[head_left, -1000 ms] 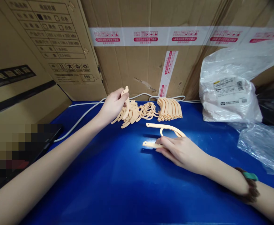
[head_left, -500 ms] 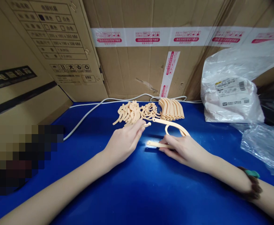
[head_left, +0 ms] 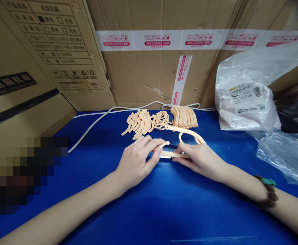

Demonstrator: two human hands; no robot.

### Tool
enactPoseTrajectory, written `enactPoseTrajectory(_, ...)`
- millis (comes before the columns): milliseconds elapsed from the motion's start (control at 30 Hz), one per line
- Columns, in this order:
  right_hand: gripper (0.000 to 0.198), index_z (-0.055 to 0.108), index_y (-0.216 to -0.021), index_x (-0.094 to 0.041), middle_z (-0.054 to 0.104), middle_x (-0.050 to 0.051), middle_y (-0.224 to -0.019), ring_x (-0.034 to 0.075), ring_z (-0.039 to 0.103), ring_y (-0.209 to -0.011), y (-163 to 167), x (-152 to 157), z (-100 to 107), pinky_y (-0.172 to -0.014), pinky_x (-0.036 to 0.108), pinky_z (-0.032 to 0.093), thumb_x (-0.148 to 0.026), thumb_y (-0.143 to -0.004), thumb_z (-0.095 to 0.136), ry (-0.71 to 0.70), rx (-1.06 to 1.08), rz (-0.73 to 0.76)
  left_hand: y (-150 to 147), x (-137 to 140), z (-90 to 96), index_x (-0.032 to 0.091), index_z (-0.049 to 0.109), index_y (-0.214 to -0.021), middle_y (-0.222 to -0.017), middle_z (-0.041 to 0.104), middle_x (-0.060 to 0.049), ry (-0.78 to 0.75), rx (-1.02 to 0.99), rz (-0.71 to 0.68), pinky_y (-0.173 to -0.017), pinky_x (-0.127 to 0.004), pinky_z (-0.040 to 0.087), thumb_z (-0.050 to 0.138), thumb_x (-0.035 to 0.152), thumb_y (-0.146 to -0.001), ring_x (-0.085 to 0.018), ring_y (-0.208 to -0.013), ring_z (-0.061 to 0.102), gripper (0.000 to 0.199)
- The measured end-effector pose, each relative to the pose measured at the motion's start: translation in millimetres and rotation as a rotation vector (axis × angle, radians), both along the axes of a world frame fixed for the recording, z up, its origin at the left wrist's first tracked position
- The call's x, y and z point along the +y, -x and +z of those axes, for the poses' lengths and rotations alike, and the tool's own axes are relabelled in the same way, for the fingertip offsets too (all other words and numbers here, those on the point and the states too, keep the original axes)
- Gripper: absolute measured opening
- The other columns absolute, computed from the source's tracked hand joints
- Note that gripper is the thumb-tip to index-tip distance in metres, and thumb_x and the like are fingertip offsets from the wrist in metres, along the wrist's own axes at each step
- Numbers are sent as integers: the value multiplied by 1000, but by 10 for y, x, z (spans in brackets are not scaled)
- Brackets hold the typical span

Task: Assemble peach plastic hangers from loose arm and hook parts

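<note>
Between the thumb and fingers of my left hand [head_left: 137, 160] is a small curved beige piece [head_left: 165, 143] with a knobbed end. My right hand [head_left: 202, 158] grips a beige part made of curved strips: one long strip [head_left: 184, 130] arches away at the back, and a straighter bar [head_left: 173, 154] points left toward my left fingertips. A thin loop [head_left: 181, 137] shows between them. Whether the small piece touches the bar I cannot tell. Behind my hands lie a heap of flat curved pieces [head_left: 141, 121], a heap of thin ring-like pieces [head_left: 161, 119] and a neat row of curved strips [head_left: 183, 116].
Cardboard boxes [head_left: 138, 75] wall off the back and left of the blue table [head_left: 149, 211]. A white cable [head_left: 92, 127] runs along the back. At right stand a white plastic bag [head_left: 248, 105] with a label and a clear plastic sheet [head_left: 286, 156].
My left hand has come toward me and to the right with its small piece, from beside the heaps to the end of the bar. My right hand has barely moved.
</note>
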State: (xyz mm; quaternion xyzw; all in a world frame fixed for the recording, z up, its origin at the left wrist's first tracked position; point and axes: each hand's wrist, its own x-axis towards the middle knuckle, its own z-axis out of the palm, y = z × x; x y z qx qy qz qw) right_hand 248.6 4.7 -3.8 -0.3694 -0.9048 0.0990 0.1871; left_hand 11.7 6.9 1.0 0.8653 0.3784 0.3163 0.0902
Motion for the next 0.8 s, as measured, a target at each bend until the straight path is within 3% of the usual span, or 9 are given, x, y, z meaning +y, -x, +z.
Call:
enactPoseTrajectory(200, 14, 52, -90, -20, 74, 3, -86, 14, 69, -67, 8, -11, 19, -57, 24, 46, -28, -98, 45, -3, -14, -11, -10, 3, 25, 17, 60, -102, -92, 60, -4, 41, 27, -4, -76, -31, 44, 43, 28, -96, -19, -88, 56, 21)
enactPoseTrajectory(467, 12, 53, -92, -20, 74, 3, -85, 16, 70, -69, -45, -47, 8, -58, 25, 47, -29, -97, 46, 23, 19, -69, -42, -207, 47, 22, 55, -95, -79, 57, 3, 163, -73, -7, -56, -24, 35, 46, 26, -91, -11, -64, 52, 11)
enactPoseTrajectory(633, 11, 53, -93, -20, 73, 2, -82, 16, 69, -67, -61, -80, 26, -58, 25, 46, -29, -96, 48, 4, 23, -79, -81, -268, 9, 22, 56, -94, -76, 56, 4, 216, -91, 9, -54, -24, 33, 48, 26, -89, -10, -59, 48, 10)
enactPoseTrajectory(800, 11, 53, -93, -21, 73, 2, -83, 14, 68, -66, -52, -94, 19, -56, 23, 46, -29, -97, 47, 1, 47, -79, -112, -314, -10, 20, 58, -93, -76, 55, 4, 153, -114, -56, -57, -23, 36, 49, 24, -87, -10, -60, 49, 11)
